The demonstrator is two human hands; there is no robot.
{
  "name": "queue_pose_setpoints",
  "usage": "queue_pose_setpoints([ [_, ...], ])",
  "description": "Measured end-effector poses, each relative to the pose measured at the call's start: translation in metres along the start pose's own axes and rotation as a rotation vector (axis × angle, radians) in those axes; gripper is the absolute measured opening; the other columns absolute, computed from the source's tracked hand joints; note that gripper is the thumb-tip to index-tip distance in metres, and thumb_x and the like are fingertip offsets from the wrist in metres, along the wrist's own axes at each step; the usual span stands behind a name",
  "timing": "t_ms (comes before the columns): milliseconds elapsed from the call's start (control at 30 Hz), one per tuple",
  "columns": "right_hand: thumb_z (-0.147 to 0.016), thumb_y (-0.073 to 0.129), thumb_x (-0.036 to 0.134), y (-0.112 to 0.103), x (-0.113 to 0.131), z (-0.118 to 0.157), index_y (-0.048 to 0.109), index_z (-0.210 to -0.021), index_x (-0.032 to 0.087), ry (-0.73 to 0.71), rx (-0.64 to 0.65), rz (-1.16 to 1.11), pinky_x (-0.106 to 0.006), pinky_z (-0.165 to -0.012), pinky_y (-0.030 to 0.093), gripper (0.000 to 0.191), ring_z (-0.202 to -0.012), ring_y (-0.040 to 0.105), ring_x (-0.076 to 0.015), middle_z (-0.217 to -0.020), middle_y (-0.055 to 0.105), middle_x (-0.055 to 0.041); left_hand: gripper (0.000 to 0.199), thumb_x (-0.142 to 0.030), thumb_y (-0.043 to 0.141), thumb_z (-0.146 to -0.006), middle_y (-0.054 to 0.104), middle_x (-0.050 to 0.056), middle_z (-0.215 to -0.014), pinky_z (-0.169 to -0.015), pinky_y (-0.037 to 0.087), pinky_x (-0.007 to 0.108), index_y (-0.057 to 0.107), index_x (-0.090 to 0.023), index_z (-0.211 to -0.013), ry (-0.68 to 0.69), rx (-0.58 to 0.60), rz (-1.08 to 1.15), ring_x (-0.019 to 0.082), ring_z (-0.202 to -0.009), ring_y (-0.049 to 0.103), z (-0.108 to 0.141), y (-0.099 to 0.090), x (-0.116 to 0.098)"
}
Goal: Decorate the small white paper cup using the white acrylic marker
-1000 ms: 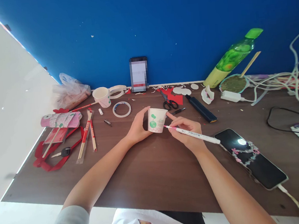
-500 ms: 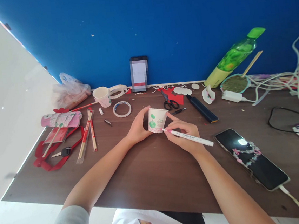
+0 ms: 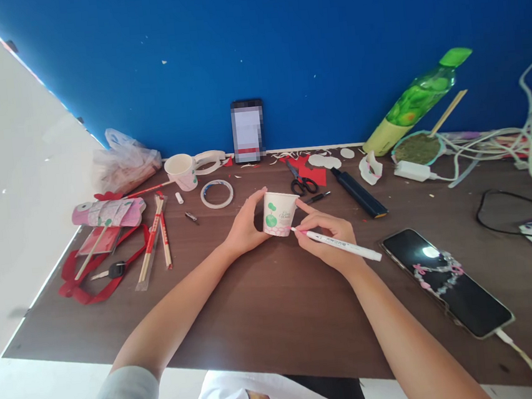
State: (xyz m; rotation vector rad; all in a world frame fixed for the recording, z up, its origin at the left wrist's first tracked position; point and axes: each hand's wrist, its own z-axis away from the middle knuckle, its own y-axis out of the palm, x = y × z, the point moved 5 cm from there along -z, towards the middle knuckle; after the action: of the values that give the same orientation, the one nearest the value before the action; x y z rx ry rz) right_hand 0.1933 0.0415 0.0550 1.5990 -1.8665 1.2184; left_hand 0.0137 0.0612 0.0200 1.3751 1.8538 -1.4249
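A small white paper cup [image 3: 280, 214] with green printed shapes and a pink pattern round its base is held upright above the desk. My left hand [image 3: 246, 225] is closed round its left side, thumb up near the rim. My right hand [image 3: 327, 239] grips a white marker pen [image 3: 344, 246], its pink tip end at the cup's lower right side; whether the tip touches cannot be made out. One right finger rests against the cup near its rim. A white pen cap [image 3: 179, 198] lies on the desk to the left.
Behind the cup lie scissors [image 3: 303, 183], red paper scraps [image 3: 315, 175] and a dark box cutter-like tool [image 3: 360, 193]. A tape roll [image 3: 217, 194] and second paper cup [image 3: 182, 172] are further left. A phone [image 3: 448, 282] sits right of my forearm; a green bottle [image 3: 419, 103] leans behind.
The marker has shifted very slightly to the right with my right hand. The cup and my left hand stay in place.
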Motion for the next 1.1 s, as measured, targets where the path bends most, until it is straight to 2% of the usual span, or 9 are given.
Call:
queue_pose_setpoints([
  [333,-0.069,0.067,0.008,0.0004,0.0001,0.0008,0.064,-0.063,0.023,-0.044,0.089,-0.008,-0.036,-0.090,0.056,0.017,-0.117,0.063,-0.0317,-0.062,0.068,-0.0010,0.087,-0.031,0.080,-0.065,0.040,0.015,-0.149,-0.115,0.033,0.049,0.033,-0.023,-0.138,-0.025,-0.007,0.007,0.032,-0.139,0.039,-0.0001,0.0000,0.0020],
  [533,-0.069,0.069,0.009,-0.0079,-0.0046,-0.0017,0.066,-0.064,0.023,-0.003,-0.014,-0.106,-0.045,-0.102,0.050,0.015,-0.109,0.068,-0.0319,-0.064,0.069,0.0001,0.087,-0.032,0.082,-0.064,0.039,0.014,-0.149,-0.117,0.030,0.049,0.035,-0.023,-0.137,-0.043,0.023,0.050,0.032,-0.140,0.038,-0.0001,0.0012,0.0028],
  [600,-0.069,0.070,0.009,-0.0078,-0.0049,-0.0016,0.067,-0.064,0.023,-0.008,-0.011,-0.102,-0.046,-0.105,0.047,0.015,-0.110,0.067,-0.0318,-0.064,0.069,0.0002,0.088,-0.031,0.082,-0.063,0.039,0.014,-0.149,-0.117,0.030,0.048,0.034,-0.023,-0.137,-0.054,0.038,0.077,0.032,-0.140,0.038,-0.0003,0.0019,0.0035],
  [800,-0.069,0.070,0.010,-0.0042,-0.0031,-0.0009,0.067,-0.063,0.023,0.000,0.024,-0.070,-0.041,-0.096,0.054,0.015,-0.111,0.067,-0.0314,-0.066,0.071,-0.0013,0.093,-0.028,0.083,-0.061,0.040,0.014,-0.149,-0.117,0.031,0.045,0.032,-0.024,-0.138,-0.064,0.066,0.131,0.031,-0.139,0.040,-0.0008,0.0033,0.0055],
  [1100,-0.071,0.069,0.014,-0.0026,-0.0005,-0.0016,0.065,-0.060,0.024,0.028,0.029,-0.035,-0.037,-0.088,0.057,0.015,-0.114,0.065,-0.0316,-0.065,0.071,-0.0019,0.092,-0.031,0.083,-0.062,0.039,0.014,-0.150,-0.117,0.030,0.047,0.032,-0.024,-0.138,-0.073,0.075,0.119,0.031,-0.139,0.039,-0.0013,0.0027,0.0041],
])
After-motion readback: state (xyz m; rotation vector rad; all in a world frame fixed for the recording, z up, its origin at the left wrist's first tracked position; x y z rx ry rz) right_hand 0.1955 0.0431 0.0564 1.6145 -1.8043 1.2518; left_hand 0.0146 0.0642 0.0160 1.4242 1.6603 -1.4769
